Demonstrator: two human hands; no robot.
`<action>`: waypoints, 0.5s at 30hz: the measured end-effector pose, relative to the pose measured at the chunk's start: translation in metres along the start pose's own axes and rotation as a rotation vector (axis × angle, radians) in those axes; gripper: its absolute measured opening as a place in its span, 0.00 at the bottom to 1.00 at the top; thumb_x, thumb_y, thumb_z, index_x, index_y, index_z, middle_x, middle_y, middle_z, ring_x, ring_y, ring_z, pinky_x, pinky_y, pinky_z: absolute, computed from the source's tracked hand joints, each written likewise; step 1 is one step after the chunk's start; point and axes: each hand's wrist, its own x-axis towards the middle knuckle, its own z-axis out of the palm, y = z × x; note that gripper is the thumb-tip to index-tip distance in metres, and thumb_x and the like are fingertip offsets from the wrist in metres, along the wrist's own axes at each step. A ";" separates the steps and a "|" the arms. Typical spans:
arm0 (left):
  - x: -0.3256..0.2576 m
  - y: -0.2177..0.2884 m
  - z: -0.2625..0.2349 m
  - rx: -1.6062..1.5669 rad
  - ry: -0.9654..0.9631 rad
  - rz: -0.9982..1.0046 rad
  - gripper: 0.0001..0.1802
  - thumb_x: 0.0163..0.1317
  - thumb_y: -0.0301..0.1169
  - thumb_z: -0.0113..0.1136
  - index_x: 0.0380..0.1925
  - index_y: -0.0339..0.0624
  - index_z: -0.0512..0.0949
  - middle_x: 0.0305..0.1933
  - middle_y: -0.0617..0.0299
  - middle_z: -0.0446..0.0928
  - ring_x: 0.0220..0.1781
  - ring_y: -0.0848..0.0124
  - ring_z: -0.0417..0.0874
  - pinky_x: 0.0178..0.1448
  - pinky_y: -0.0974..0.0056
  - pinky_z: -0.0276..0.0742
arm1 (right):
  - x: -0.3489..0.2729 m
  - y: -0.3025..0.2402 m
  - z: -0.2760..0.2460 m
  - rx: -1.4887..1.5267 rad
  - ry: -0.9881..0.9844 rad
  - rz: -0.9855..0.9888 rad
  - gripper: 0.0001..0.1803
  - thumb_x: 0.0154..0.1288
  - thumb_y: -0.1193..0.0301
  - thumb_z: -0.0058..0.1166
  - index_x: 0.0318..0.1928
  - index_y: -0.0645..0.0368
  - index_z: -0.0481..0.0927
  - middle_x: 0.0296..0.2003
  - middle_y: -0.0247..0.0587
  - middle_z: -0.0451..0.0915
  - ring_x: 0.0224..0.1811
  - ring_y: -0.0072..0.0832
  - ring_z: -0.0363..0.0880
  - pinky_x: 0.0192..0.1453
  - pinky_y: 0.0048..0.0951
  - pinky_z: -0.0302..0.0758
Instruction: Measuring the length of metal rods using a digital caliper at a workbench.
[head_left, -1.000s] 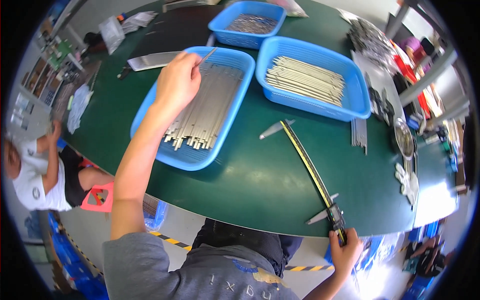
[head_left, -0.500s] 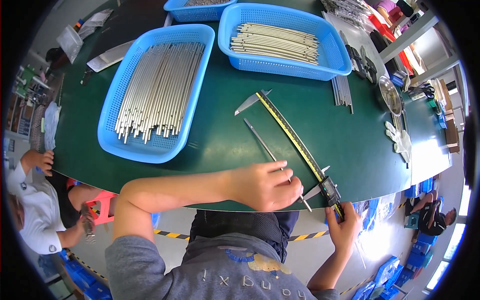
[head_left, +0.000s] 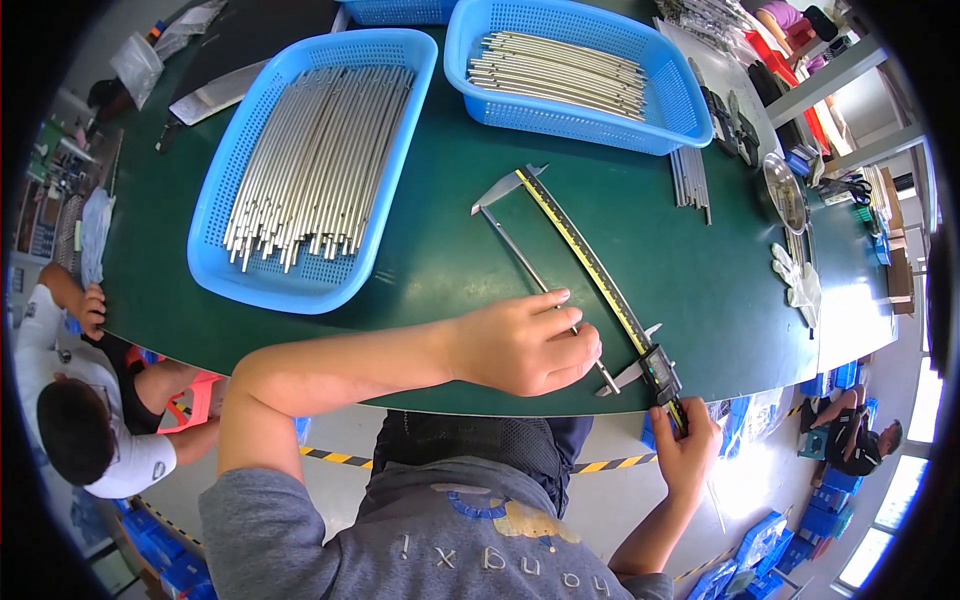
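Observation:
My left hand (head_left: pixel 525 345) is closed on a thin metal rod (head_left: pixel 520 255), gripping it near its lower end. The rod lies slanted between the jaws of a long digital caliper (head_left: pixel 590 265), its far tip by the fixed jaw and its near tip by the sliding jaw; whether both ends touch, I cannot tell. At the caliper's near end, below the display, my right hand (head_left: pixel 688 448) grips the beam with thumb and fingers. A blue perforated basket (head_left: pixel 205 230) full of similar rods stands to the left.
Another blue basket (head_left: pixel 580 130) holds more rods at the back. Loose rods (head_left: pixel 690 185) lie beside it. To the right are a metal bowl (head_left: pixel 783 193), a white glove (head_left: pixel 797 283) and black-handled tools (head_left: pixel 735 130). A person (head_left: pixel 100 420) sits at the left table edge.
My left hand has moved the rod slightly away from me, bringing its ends in line with the caliper jaws. The right hand keeps its grip. The person at left has leaned forward.

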 end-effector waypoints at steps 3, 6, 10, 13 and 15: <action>0.000 0.001 0.000 -0.009 -0.008 0.004 0.05 0.52 0.31 0.59 0.26 0.41 0.79 0.32 0.63 0.74 0.32 0.70 0.75 0.42 0.59 0.81 | 0.000 0.001 0.000 -0.004 -0.004 0.002 0.18 0.49 0.63 0.66 0.26 0.61 0.72 0.13 0.40 0.66 0.12 0.29 0.64 0.19 0.27 0.61; -0.002 0.002 -0.002 -0.001 -0.093 -0.011 0.09 0.50 0.31 0.60 0.32 0.43 0.80 0.36 0.65 0.76 0.39 0.69 0.79 0.48 0.59 0.80 | 0.001 0.001 0.000 -0.004 0.001 -0.008 0.18 0.49 0.62 0.66 0.26 0.61 0.72 0.12 0.40 0.66 0.12 0.30 0.64 0.19 0.27 0.61; -0.003 0.002 -0.001 -0.010 -0.115 -0.024 0.09 0.50 0.31 0.61 0.32 0.43 0.80 0.36 0.64 0.76 0.39 0.69 0.79 0.48 0.59 0.80 | 0.001 0.001 0.000 -0.007 0.006 -0.010 0.18 0.48 0.62 0.66 0.26 0.61 0.72 0.12 0.40 0.67 0.12 0.30 0.64 0.19 0.27 0.62; -0.004 0.002 -0.001 -0.020 -0.120 -0.028 0.09 0.50 0.30 0.60 0.33 0.42 0.80 0.36 0.64 0.76 0.39 0.69 0.79 0.48 0.59 0.80 | 0.001 0.001 0.000 -0.009 0.002 -0.009 0.18 0.49 0.62 0.66 0.26 0.61 0.72 0.13 0.40 0.67 0.12 0.30 0.65 0.19 0.27 0.62; -0.004 0.001 0.000 -0.023 -0.120 -0.026 0.09 0.50 0.30 0.60 0.33 0.42 0.80 0.36 0.64 0.76 0.40 0.69 0.78 0.48 0.59 0.80 | 0.001 0.001 0.000 -0.009 0.000 -0.010 0.18 0.49 0.62 0.66 0.26 0.61 0.72 0.13 0.40 0.67 0.12 0.30 0.65 0.19 0.27 0.62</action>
